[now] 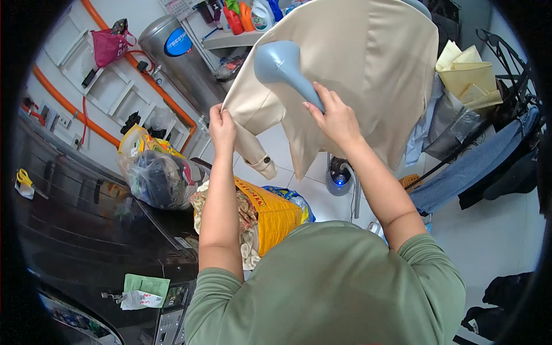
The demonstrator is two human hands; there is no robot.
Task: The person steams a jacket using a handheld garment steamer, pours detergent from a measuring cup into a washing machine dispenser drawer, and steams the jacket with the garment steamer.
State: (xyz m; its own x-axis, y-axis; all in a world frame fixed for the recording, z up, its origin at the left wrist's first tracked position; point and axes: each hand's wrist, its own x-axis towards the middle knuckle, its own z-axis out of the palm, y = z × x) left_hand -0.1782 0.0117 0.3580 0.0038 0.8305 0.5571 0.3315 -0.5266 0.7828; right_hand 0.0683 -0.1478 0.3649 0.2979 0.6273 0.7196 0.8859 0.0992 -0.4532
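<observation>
A cream garment [397, 63] hangs spread out in front of me, its sleeve with a dark button dangling at the lower left. My left hand [222, 127] pinches the garment's left edge. In my right hand [333, 115] is the handle of a blue-grey steamer head [279, 62], which lies over the middle-left part of the cloth. Below the garment, a steamer base [339, 175] with a blue light and a grey hose stands on the floor.
A yellow bag [276, 215] of cloth and a clear plastic bag [155, 178] sit at the left. Bottles stand on a white shelf [233, 39] at the back. Jeans [466, 167] hang at the right. A dark surface [75, 230] fills the left side.
</observation>
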